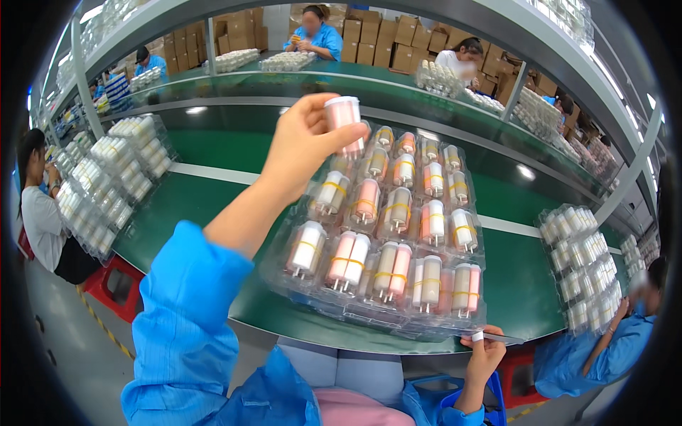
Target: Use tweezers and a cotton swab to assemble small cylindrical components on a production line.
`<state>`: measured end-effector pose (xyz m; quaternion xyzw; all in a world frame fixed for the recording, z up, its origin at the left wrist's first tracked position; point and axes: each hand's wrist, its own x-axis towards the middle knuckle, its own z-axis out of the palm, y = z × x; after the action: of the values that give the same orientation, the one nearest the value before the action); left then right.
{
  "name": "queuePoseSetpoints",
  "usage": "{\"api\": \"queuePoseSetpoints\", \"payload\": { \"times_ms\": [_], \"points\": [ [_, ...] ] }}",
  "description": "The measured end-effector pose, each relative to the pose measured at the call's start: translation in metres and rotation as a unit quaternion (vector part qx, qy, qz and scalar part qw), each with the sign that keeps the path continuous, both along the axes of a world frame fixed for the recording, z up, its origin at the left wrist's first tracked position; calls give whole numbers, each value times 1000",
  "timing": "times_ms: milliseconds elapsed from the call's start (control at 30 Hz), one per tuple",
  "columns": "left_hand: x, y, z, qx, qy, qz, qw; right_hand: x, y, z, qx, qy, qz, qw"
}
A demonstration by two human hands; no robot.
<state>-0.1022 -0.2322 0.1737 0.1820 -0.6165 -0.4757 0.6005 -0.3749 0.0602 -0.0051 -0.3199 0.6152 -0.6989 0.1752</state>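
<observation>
My left hand (307, 145) is raised above the far left part of the clear plastic tray, its fingers and thumb closed round a pink cylinder with a white cap (344, 115). In the stacked trays (334, 302) stand rows of similar white, pink and grey cylinders (349, 259), many paired with yellow bands and with metal pins at one end. My right hand (484, 357) is low by the tray's front right corner. Its thumb, with a white covering on the tip, presses against the fingers at a thin greyish edge that I cannot make out.
The green bench (270, 312) holds filled clear trays at left (106, 184) and right (579, 270). A grey metal frame (82, 78) spans overhead. Co-workers sit on both sides and across the bench. Red stools (114, 287) and cardboard boxes (383, 42) stand around.
</observation>
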Motion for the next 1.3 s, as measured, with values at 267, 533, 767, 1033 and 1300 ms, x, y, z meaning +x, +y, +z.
{"api": "queuePoseSetpoints", "payload": {
  "times_ms": [267, 533, 767, 1033, 1300],
  "points": [
    [80, 147, -42, 133, 130, -123, 975, -4, -2, -5, 34, 57, -12, 998],
    [67, 229, -104, 206, -52, -58, 976, -3, 1, -5, 14, 95, -8, 995],
    [37, 240, -136, 76, -142, -2, 987, 37, 42, 49, -177, 74, 14, 981],
    [19, 252, -144, 24, -166, -15, 986, 135, 26, 72, -128, -26, 302, 944],
    [27, 252, -147, 65, -180, -47, 980, 147, 13, 71, -54, 41, 371, 926]
  ]
}}
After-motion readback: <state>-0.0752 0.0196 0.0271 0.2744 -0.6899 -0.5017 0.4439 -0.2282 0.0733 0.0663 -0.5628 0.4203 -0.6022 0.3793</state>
